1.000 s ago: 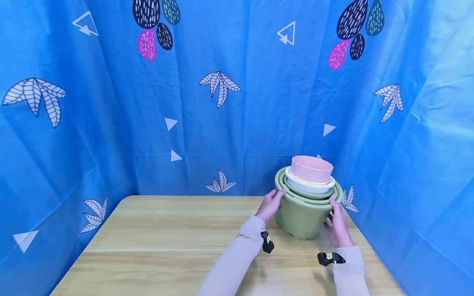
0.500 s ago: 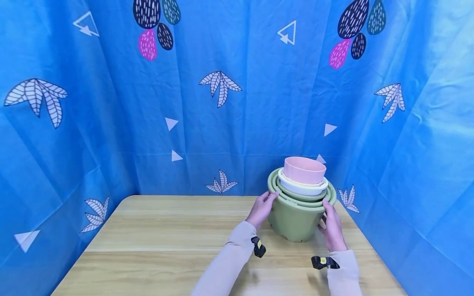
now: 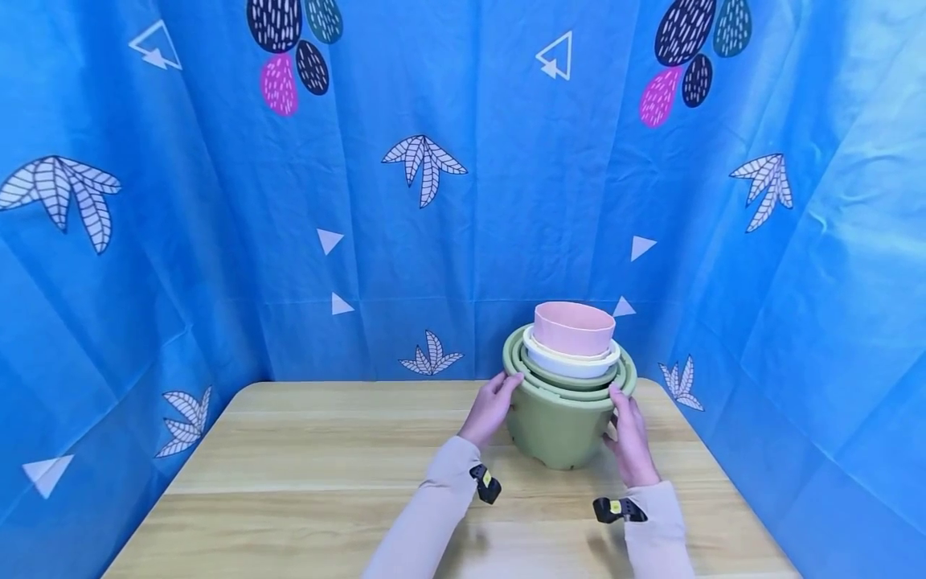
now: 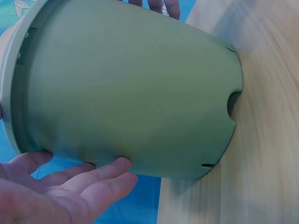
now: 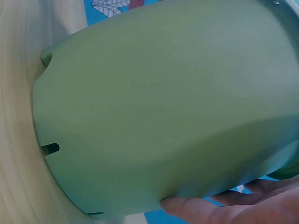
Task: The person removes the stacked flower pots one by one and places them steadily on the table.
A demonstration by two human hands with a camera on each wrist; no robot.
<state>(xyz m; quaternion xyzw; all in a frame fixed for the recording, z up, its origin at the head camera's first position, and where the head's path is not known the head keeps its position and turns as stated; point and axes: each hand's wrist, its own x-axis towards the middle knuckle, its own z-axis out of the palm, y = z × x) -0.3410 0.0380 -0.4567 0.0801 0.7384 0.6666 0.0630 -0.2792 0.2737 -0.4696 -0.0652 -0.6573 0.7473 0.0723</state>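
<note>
A stack of nested flowerpots stands at the right of the table in the head view. The large green flowerpot (image 3: 553, 430) is outermost, with more green rims inside it. A white pot (image 3: 571, 367) sits within those, and a pink pot (image 3: 575, 334) rises from the top. My left hand (image 3: 490, 410) grips the green pot's left side, thumb at the rim, while fingers (image 4: 105, 172) lie along the wall in the left wrist view. On the opposite side my right hand (image 3: 631, 441) holds it too, thumb at the rim; fingertips (image 5: 175, 204) touch the lower wall.
The wooden table (image 3: 304, 474) extends left and in front of the stack. A blue patterned curtain (image 3: 405, 257) closes off the back and both sides. Each wrist carries a small black camera (image 3: 486, 484) over a light sleeve.
Both hands have moved the flowerpot stack steadily to the left along the table, away from the right edge. Their hold on it looks the same. The head view has shifted slightly.
</note>
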